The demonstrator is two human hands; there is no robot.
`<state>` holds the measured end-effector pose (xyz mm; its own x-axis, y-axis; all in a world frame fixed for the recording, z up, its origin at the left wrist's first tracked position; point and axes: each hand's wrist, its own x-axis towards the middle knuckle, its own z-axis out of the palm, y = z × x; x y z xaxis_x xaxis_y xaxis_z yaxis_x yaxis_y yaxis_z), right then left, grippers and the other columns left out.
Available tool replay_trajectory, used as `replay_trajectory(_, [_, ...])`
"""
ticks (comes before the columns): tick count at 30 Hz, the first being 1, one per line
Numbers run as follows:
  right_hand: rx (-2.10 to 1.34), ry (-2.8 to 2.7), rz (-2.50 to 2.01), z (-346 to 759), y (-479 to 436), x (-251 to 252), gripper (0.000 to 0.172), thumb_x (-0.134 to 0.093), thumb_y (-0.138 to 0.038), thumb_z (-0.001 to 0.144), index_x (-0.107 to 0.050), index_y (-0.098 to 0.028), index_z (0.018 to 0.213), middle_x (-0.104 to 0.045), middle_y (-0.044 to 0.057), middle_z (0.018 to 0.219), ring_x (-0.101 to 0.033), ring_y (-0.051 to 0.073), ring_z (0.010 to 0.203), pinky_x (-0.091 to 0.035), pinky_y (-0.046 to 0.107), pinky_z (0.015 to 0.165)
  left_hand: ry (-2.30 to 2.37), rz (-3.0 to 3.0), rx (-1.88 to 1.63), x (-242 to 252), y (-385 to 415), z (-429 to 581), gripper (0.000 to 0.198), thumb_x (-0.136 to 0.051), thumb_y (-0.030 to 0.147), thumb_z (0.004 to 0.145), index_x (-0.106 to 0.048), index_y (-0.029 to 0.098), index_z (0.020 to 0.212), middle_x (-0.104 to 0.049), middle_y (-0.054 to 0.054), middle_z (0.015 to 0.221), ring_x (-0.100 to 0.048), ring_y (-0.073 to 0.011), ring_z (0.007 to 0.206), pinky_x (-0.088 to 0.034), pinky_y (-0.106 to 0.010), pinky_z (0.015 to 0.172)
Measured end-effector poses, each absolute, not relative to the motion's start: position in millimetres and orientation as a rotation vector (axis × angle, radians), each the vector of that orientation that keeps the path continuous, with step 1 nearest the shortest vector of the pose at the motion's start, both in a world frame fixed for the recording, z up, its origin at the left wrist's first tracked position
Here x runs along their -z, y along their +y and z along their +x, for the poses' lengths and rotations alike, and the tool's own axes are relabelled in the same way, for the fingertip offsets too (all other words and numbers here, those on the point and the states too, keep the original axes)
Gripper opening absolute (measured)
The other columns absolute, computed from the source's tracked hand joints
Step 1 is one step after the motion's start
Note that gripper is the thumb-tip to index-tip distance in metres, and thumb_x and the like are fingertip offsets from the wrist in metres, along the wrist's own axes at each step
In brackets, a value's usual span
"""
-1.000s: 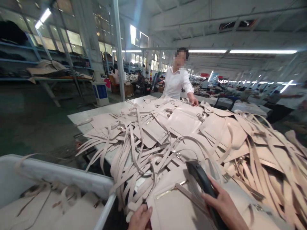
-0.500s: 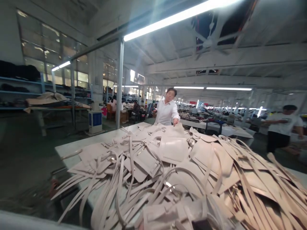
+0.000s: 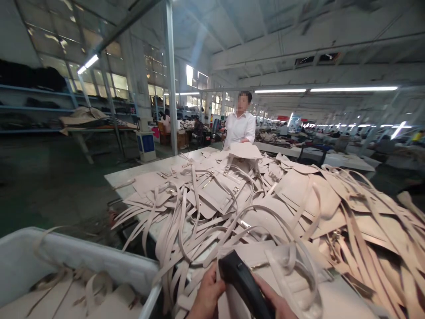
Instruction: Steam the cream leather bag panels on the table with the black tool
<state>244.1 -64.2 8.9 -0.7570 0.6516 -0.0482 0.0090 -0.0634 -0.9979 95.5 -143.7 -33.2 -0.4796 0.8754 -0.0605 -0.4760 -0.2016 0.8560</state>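
At the bottom of the view, my left hand (image 3: 207,292) is closed, thumb and fingers pinching the edge of a beige leather bag (image 3: 265,266). Just right of it, my right hand (image 3: 275,299) is closed around a curved black handheld tool (image 3: 244,277), whose exact kind I cannot make out. The tool's head lies over the bag, close to my left thumb. Beyond my hands spreads a large heap of beige bags (image 3: 295,195) with long straps and metal buckles. Frame edge cuts off both wrists.
A white bin (image 3: 99,246) with beige bags in it stands at lower left. Across the table (image 3: 126,170), a person in a white shirt (image 3: 239,126) holds a beige piece. A metal post (image 3: 170,84) rises at the table's far left. Shelves (image 3: 36,106) line the left wall.
The view has tilted down and turned left, bringing my hands, the black tool and the white bin into sight. The person opposite stands straighter, with a beige piece lifted.
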Motion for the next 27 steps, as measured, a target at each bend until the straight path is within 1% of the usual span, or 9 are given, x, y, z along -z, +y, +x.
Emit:
replay_trajectory(1, [-1.887, -1.766, -0.692, 236, -66, -15, 0.064, -0.071, -0.021, 0.051, -0.059, -0.018, 0.114, -0.065, 0.008, 0.11, -0.062, 0.027, 0.093, -0.05, 0.029, 0.073, 1.011, 0.547, -1.788, 33, -145, 98, 0.05, -0.068, 0.033, 0.062, -0.06, 0.018, 0.108, -0.066, -0.009, 0.1, -0.06, -0.0286, 0.093, -0.046, -0.04, 0.083])
replay_trajectory(3, [-1.912, -1.779, -0.722, 222, -68, -31, 0.07, -0.068, -0.026, 0.057, -0.047, -0.016, 0.124, -0.069, 0.006, 0.086, -0.063, 0.02, 0.067, -0.05, 0.027, 0.056, 0.941, 0.516, -1.734, 34, -144, 100, 0.048, -0.069, 0.03, 0.062, -0.06, 0.017, 0.108, -0.068, -0.009, 0.091, -0.063, -0.0267, 0.081, -0.049, -0.038, 0.073])
replay_trajectory(6, [-1.877, -1.768, -0.863, 217, -68, -54, 0.076, -0.062, -0.03, 0.066, -0.03, -0.016, 0.133, -0.056, -0.005, 0.052, -0.05, 0.013, 0.04, -0.041, 0.022, 0.037, 0.96, 0.484, -1.769, 37, -137, 91, 0.055, -0.07, 0.027, 0.061, -0.056, 0.018, 0.113, -0.068, -0.007, 0.086, -0.063, -0.0235, 0.072, -0.049, -0.034, 0.066])
replay_trajectory(10, [-1.816, -1.741, -0.978, 245, -65, -61, 0.079, -0.063, -0.032, 0.066, -0.026, -0.018, 0.135, -0.055, -0.006, 0.054, -0.049, 0.011, 0.04, -0.041, 0.021, 0.037, 1.026, 0.45, -1.78, 38, -126, 70, 0.059, -0.069, 0.03, 0.062, -0.053, 0.016, 0.117, -0.068, -0.007, 0.084, -0.062, -0.022, 0.07, -0.048, -0.031, 0.064])
replay_trajectory(14, [-1.863, -1.832, -0.973, 269, -69, -49, 0.078, -0.061, -0.023, 0.063, -0.03, -0.017, 0.134, -0.057, -0.005, 0.058, -0.048, 0.01, 0.041, -0.04, 0.02, 0.038, 1.076, 0.501, -1.744, 40, -125, 68, 0.056, -0.066, 0.029, 0.064, -0.052, 0.015, 0.117, -0.067, -0.008, 0.087, -0.062, -0.0219, 0.073, -0.047, -0.03, 0.065])
replay_trajectory(17, [-1.876, -1.892, -0.953, 256, -70, -44, 0.073, -0.059, -0.016, 0.062, -0.035, -0.019, 0.132, -0.057, -0.006, 0.057, -0.046, 0.008, 0.039, -0.038, 0.019, 0.037, 1.159, 0.636, -1.701, 38, -115, 76, 0.043, -0.062, 0.024, 0.066, -0.058, 0.013, 0.107, -0.066, -0.008, 0.09, -0.06, -0.0217, 0.078, -0.046, -0.031, 0.07])
replay_trajectory(20, [-1.717, -1.935, -0.904, 231, -63, -48, 0.071, -0.059, -0.016, 0.063, -0.038, -0.02, 0.13, -0.053, -0.008, 0.053, -0.047, 0.01, 0.038, -0.04, 0.02, 0.035, 1.327, 0.739, -1.639, 33, -91, 74, 0.034, -0.06, 0.016, 0.062, -0.063, 0.01, 0.095, -0.066, -0.006, 0.084, -0.058, -0.0194, 0.079, -0.044, -0.029, 0.074])
replay_trajectory(24, [-1.65, -1.88, -0.926, 234, -52, -58, 0.069, -0.061, -0.021, 0.067, -0.036, -0.025, 0.131, -0.053, -0.008, 0.054, -0.05, 0.011, 0.04, -0.043, 0.022, 0.037, 1.396, 0.713, -1.567, 26, -81, 56, 0.048, -0.059, 0.012, 0.06, -0.058, 0.014, 0.108, -0.06, 0.0, 0.072, -0.054, -0.013, 0.068, -0.043, -0.024, 0.065])
replay_trajectory(27, [-1.751, -1.908, -1.056, 275, -57, -58, 0.073, -0.063, -0.023, 0.068, -0.031, -0.025, 0.133, -0.056, -0.008, 0.053, -0.05, 0.011, 0.04, -0.043, 0.022, 0.039, 1.432, 0.624, -1.416, 28, -119, 53, 0.068, -0.061, 0.015, 0.061, -0.041, 0.018, 0.126, -0.054, 0.003, 0.068, -0.052, -0.011, 0.06, -0.042, -0.022, 0.054])
